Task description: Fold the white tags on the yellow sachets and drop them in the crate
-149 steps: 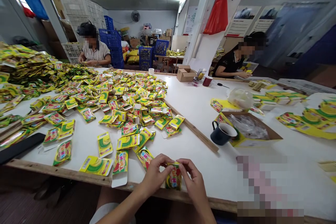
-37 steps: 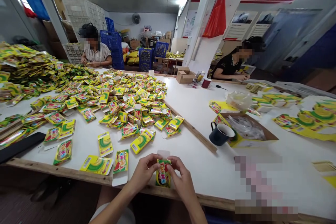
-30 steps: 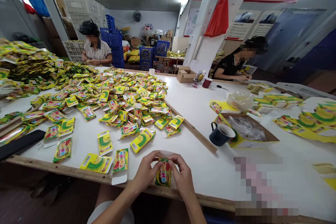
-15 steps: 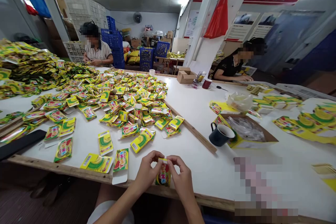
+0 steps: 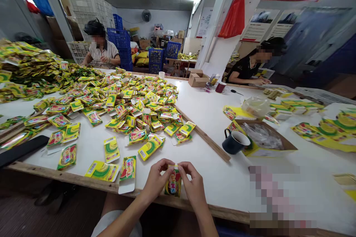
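At the table's near edge, a small yellow-green printed carton (image 5: 173, 184) stands between my hands, its picture side toward me. My left hand (image 5: 159, 178) pinches its upper left corner with thumb and fingers. On the upper right corner, my right hand (image 5: 192, 178) has a matching pinch. The top edge of the carton is partly covered by my fingertips. Left of my hands lies a carton with a white open flap (image 5: 127, 174), and beside it a yellow carton with green rings (image 5: 102, 171). Another yellow carton (image 5: 151, 147) lies just beyond my left hand.
A large heap of similar cartons (image 5: 133, 111) covers the table's left and middle. A wooden strip (image 5: 205, 139) runs diagonally. Right of it stand a dark mug (image 5: 235, 142) and an open box with plastic bags (image 5: 264, 137). Two people work across the table.
My hands keep hold of the carton, nearly in place. The person at the far left has moved their hands apart. The view has shifted slightly.
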### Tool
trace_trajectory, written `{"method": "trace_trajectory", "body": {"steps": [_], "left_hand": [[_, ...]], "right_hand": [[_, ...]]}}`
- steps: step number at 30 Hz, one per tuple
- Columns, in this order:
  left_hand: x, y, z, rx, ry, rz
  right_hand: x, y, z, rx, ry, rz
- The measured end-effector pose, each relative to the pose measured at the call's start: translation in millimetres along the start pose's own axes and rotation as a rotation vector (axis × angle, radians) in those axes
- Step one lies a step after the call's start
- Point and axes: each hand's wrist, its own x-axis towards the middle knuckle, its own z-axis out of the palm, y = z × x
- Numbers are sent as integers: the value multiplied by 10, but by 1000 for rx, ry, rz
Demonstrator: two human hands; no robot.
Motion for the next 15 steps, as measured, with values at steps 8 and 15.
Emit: {"method": "trace_trajectory", "body": {"steps": [8,15], "left_hand": [[-20,-67,-73,-25,-30,28],[-189,16,-31,130,39,183]], "right_hand": [[-78,88,-20,118,-25,-11],[-127,78,-41,66,55,-29]]}}
